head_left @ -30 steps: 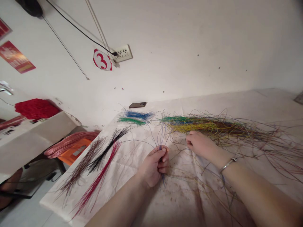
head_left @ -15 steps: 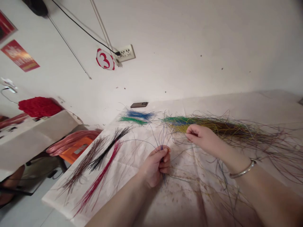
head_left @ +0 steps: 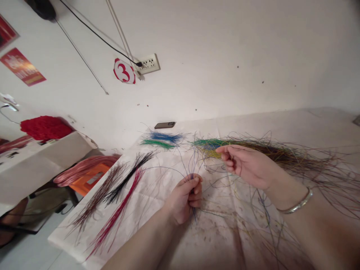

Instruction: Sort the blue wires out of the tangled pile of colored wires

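My left hand (head_left: 185, 197) is closed around a small bunch of thin blue wires (head_left: 192, 165), which fan out above the fingers and poke out below the fist. To its right, my right hand (head_left: 243, 163), with a silver bangle on the wrist, is held in a pinch at the near edge of a long tangled pile of wires (head_left: 272, 152) in green, blue, yellow and brown. Whether a strand lies between its thumb and forefinger is too fine to make out.
On the left of the cloth-covered table (head_left: 157, 247) lie brown wires (head_left: 95, 198), black wires (head_left: 131, 176) and pinkish-red wires (head_left: 119, 213). Blue wires (head_left: 165, 136), green wires (head_left: 159, 143) and a phone (head_left: 165, 125) are near the wall. Loose strands lie at front right.
My right hand has turned and shifted slightly, so its curled fingers now show below the pinch. The left hand keeps its grip on the blue wires in the same place.
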{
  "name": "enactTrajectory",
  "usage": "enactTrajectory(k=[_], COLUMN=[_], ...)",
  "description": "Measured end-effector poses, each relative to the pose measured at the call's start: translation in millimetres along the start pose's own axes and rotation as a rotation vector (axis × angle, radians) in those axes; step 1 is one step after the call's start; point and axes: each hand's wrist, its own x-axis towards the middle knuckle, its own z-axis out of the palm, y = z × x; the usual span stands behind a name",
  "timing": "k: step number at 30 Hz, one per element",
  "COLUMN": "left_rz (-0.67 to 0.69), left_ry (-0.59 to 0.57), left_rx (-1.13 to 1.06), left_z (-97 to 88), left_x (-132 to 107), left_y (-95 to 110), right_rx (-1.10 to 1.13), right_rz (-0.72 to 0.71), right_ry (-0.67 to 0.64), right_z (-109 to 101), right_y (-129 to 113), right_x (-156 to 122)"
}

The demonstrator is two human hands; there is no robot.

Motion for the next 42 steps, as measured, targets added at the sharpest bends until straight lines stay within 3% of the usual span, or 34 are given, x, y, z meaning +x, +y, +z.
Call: enactTrajectory(k=[6,11,14,17,20,22,25,27,30,37,42], left_rz=[0.003,-0.004,-0.008,-0.014,-0.01,-0.005,-0.004,-0.007,-0.011,-0.014,-0.011], left_ry=[-0.002,0.004,0.001,0.001,0.009,0.009,0.001,-0.002,0.003,0.001,-0.007], left_rx=[0.004,-0.002,0.002,0.002,0.005,0.003,0.001,0.006,0.008,0.012,0.016], left_z=[-0.5,-0.4,-0.2,0.0,-0.1,-0.2,-0.1,0.1,0.3,1.0,1.7], left_x=[0,0,0,-1,-1,-1,0,0,0,1,2], left_y=[-1,0,0,0,0,0,0,-1,-1,-1,-2], right_rx=[0.171,-0.015,-0.377,-1.002,-1.592,-1.771,-1.772,-1.689,-1.639,-1.708,-1.717], right_rz=[-0.014,-0.07,-0.105,-0.142,-0.068,-0.133,-0.302,-0.348,-0.316,-0.136,-0.049], right_ry=[-0.024,-0.022,0.064,0.203,0.168,0.14,0.163,0.075,-0.107,-0.044,-0.084], right_z=[14,7,-7,-24,-38,-40,-30,-19,-11,-29,-32], right_y=[-10,-19,-20,-14,-2,6,17,25,41,54,53], right_x=[-7,-11,-9,0,11,17,19,18,19,24,26])
